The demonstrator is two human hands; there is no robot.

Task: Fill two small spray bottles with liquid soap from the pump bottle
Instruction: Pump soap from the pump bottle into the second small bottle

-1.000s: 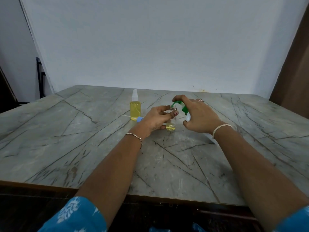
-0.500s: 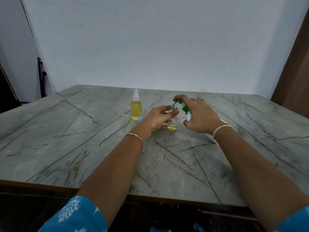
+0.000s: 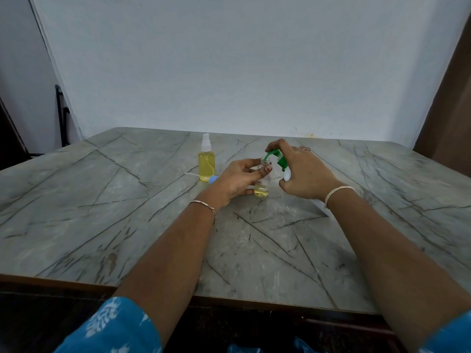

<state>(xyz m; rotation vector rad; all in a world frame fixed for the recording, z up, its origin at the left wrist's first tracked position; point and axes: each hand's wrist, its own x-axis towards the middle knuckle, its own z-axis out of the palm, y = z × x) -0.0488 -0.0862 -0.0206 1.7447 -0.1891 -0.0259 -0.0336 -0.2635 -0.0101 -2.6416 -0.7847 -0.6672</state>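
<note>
Spanning the lower view, one grey veined marble table (image 3: 102,225) is recorded; all items sit near its middle. One pump bottle (image 3: 282,163), white body with green pump head, is held tilted. Its long axis runs from the base, low at the right and mostly hidden under the wrist, up and leftward to the head. The green spout points left and down at the mouth of the uncapped small bottle. It is gripped by the right hand (image 3: 305,174), fingers curled round the neck, forefinger laid over the pump top.

Two small spray bottles are counted. One, the full spray bottle (image 3: 207,164), is capped with a white sprayer, nearly full of yellow liquid, and stands upright to the left, untouched. The other, the uncapped small bottle (image 3: 262,189), stands upright between both hands with a shallow yellow layer at its bottom. It is pinched near the neck by the left hand (image 3: 237,179).

One blue sprayer head (image 3: 213,179) lies on its side just beside the full spray bottle, thin dip tube pointing left.
</note>
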